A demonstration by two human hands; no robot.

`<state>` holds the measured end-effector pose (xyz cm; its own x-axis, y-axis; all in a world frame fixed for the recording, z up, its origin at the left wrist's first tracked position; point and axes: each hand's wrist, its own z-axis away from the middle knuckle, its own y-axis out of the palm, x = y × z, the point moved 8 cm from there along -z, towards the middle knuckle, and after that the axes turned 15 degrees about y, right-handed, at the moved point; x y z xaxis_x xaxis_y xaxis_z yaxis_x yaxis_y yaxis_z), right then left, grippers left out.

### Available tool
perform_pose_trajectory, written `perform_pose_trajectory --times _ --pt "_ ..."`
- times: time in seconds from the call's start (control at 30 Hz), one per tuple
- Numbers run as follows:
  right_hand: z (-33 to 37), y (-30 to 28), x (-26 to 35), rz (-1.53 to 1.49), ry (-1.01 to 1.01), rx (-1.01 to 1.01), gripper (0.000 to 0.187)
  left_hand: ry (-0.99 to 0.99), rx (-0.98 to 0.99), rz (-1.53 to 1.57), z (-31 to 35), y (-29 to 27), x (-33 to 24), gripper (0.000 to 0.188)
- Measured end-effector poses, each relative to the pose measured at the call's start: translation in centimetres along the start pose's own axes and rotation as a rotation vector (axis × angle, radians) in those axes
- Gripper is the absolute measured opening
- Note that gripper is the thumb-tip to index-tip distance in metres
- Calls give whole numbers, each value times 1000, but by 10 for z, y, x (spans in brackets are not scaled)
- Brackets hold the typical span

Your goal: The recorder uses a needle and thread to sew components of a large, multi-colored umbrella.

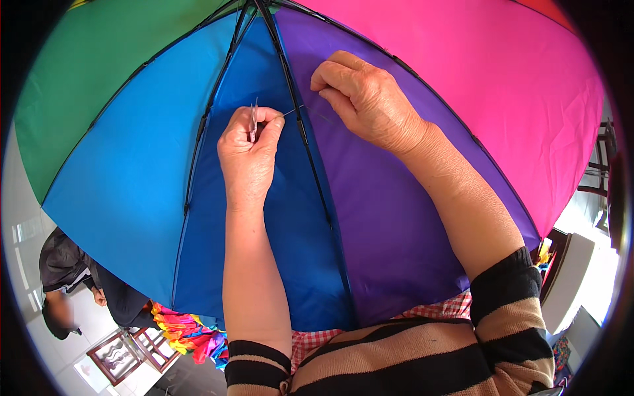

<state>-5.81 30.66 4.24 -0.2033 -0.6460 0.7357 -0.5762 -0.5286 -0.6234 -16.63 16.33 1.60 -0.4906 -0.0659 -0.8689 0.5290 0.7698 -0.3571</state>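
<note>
An opened umbrella (409, 218) with multicoloured panels spreads before me, its black ribs toward me. My left hand (247, 142) is closed in front of the blue panel. A small pointed metal blade (253, 122) sticks up from its curled fingers; the rest of that tool is hidden. Between thumb and forefinger it pinches the end of a thin pale strand (292, 112), thread or needle, which reaches the nearby rib (298, 120). Over the purple panel, my right hand (363, 96) is raised with fingertips pinched together, right of that rib. What it pinches is too fine to make out.
Bunched rainbow-coloured cloth (188, 333) lies at the lower left. Beyond the umbrella's left edge is a person in dark clothes (82, 270), near a wooden chair (119, 356). Dark wooden furniture (598, 162) stands at the far right. Red checked cloth (436, 309) shows by my lap.
</note>
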Motion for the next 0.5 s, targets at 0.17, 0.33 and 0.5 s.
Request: perform_pose_trajectory --times 0.17,0.33,0.5 --pt "1 2 4 -6 -22 -29 10 41 -22 -13 -2 7 0 9" --pt "3 5 21 115 -109 -121 8 43 -69 -8 -1 11 0 8" --pt "8 7 26 176 -110 -88 6 110 -68 -90 1 9 1 8"
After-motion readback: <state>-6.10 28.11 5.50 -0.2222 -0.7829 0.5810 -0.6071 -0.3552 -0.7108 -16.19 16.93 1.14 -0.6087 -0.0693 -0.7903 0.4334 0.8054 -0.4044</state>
